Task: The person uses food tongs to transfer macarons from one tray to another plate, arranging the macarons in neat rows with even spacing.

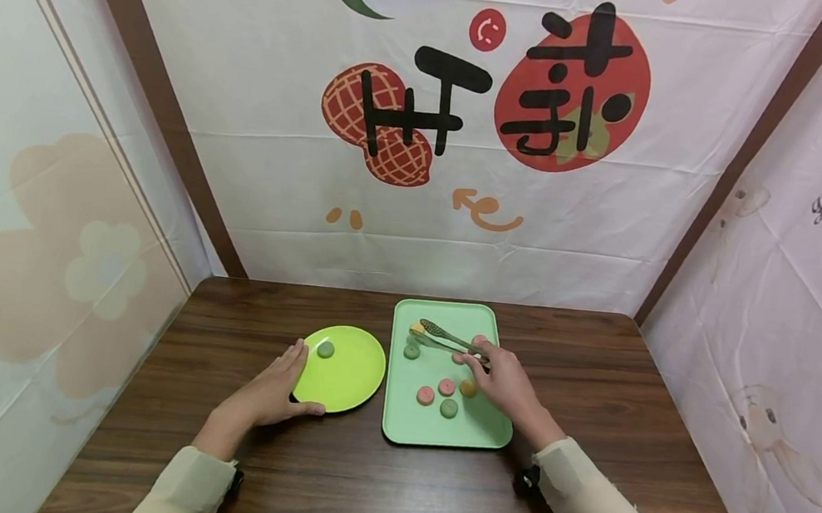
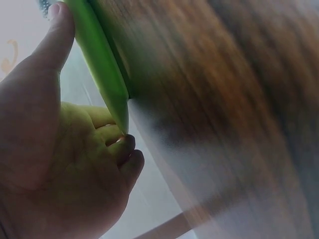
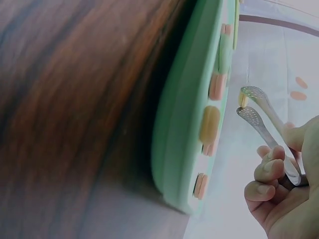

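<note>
My left hand (image 1: 271, 386) rests against the left rim of a lime-green plate (image 1: 349, 379), fingers along the side and thumb stretched along the near edge. In the left wrist view the fingertips (image 2: 121, 146) touch the rim. A green macaron (image 1: 326, 350) lies on the plate. My right hand (image 1: 506, 381) holds metal tongs (image 1: 451, 338) with perforated tips over the far part of a mint-green tray (image 1: 403, 420). Between the tips sits a yellow macaron (image 3: 242, 98), raised above the tray. A green macaron (image 1: 412, 351) lies just below the tips in the head view.
On the tray lie pink macarons (image 1: 426, 395), another green macaron (image 1: 448, 408) and a yellow-brown macaron (image 1: 468, 388). Plate and tray stand side by side on a dark wooden table (image 1: 356, 493). A printed white curtain (image 1: 291, 252) hangs behind the table's far edge.
</note>
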The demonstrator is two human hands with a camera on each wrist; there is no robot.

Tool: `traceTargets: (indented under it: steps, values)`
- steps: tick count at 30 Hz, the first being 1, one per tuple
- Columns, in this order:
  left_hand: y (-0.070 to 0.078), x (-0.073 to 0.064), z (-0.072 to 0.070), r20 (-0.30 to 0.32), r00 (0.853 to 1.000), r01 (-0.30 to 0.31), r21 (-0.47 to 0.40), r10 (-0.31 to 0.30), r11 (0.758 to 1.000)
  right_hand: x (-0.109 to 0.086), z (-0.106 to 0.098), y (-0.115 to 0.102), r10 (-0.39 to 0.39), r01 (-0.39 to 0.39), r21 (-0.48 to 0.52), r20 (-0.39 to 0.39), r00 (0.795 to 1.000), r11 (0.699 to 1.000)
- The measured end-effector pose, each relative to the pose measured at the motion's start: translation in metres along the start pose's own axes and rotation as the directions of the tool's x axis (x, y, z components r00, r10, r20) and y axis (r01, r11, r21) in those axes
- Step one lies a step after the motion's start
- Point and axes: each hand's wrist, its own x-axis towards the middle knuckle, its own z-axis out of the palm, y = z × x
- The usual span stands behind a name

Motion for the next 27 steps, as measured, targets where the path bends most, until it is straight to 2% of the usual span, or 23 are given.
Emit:
traceTargets:
  steps: [5, 15, 21, 27]
  values:
    - [0.001, -0.001, -0.001, 0.007, 1.0, 0.007, -0.006, -0.007, 1.0, 0.0, 0.002, -0.007, -0.021, 0.02, 0.052, 0.027, 0.999, 0.998]
    - [0.001, -0.001, -0.001, 0.006, 1.0, 0.007, -0.012, -0.007, 1.0, -0.001, 0.01, -0.015, -0.062, 0.062, 0.001, 0.028, 0.998, 0.998]
    - [0.001, -0.002, -0.001, 0.004, 1.0, 0.004, -0.009, -0.004, 1.0, -0.001, 0.015, -0.02, -0.095, 0.095, 0.007, 0.011, 0.995, 0.995]
    - [0.001, -0.001, 0.0, 0.003, 1.0, 0.012, -0.006, -0.012, 1.0, 0.0, 0.019, -0.026, -0.102, 0.101, 0.031, 0.034, 0.994, 0.994]
